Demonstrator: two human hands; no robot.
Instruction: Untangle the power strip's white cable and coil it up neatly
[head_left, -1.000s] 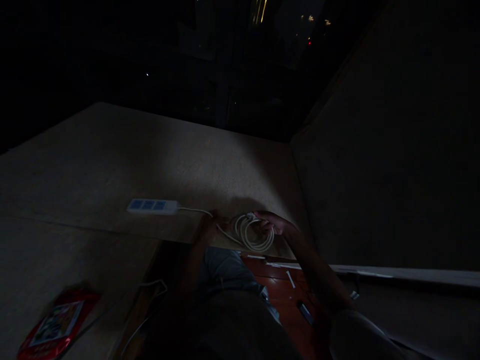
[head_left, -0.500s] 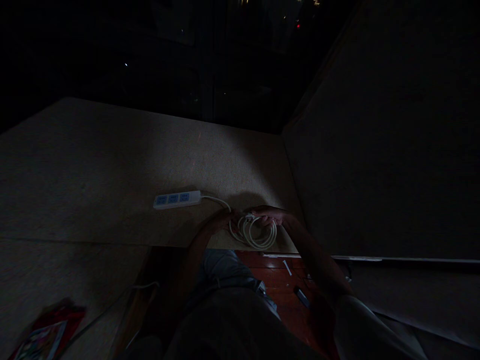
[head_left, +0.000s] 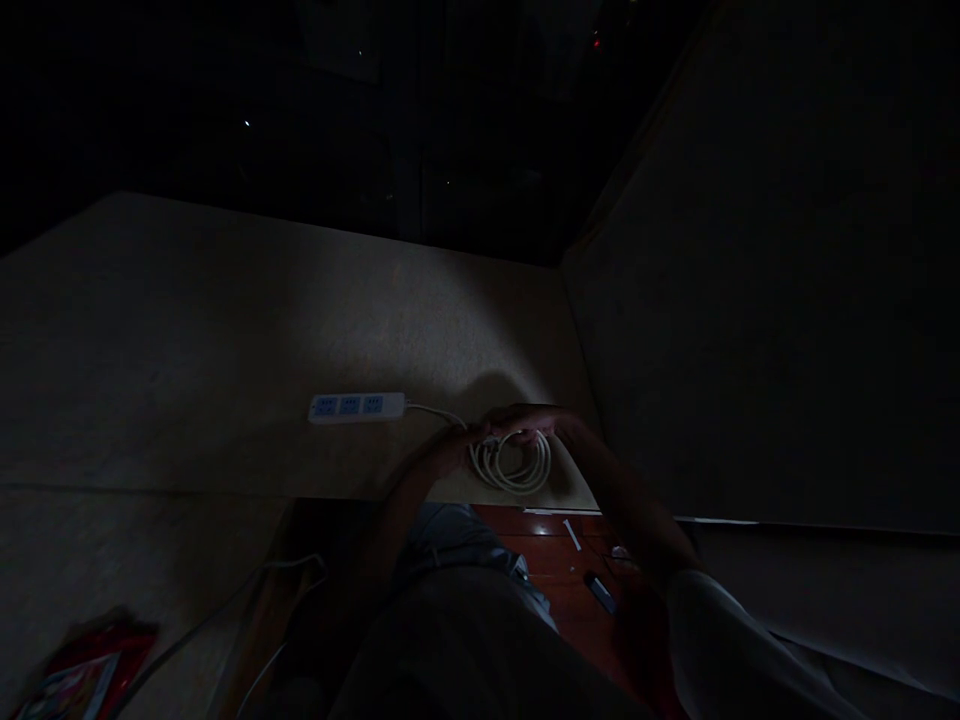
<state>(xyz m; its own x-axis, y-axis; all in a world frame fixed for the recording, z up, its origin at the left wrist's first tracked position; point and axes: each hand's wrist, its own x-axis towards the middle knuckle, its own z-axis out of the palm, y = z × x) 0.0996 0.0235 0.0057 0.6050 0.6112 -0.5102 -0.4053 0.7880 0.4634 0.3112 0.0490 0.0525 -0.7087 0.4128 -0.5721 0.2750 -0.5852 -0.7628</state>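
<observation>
A white power strip (head_left: 357,407) with blue-grey sockets lies on the pale tabletop, left of my hands. Its cord runs right into a coil of white cable (head_left: 517,490) just above the table's front edge. My right hand (head_left: 529,418) is closed around the top of the coil. At the coil's left side, my left hand (head_left: 457,440) grips the cord, its fingertips touching those of my right hand. Dim light hides the exact finger positions and the plug.
A red packet (head_left: 94,670) lies on the surface at lower left, with a thin cable (head_left: 292,563) beside it. A dark wall or panel (head_left: 750,300) rises at the right. On the reddish floor (head_left: 562,590) lie a dark stick-like object (head_left: 600,592) and a white strip (head_left: 572,534).
My left hand has moved right and up to meet my right hand at the coil. The power strip has turned slightly and its cord lies straighter.
</observation>
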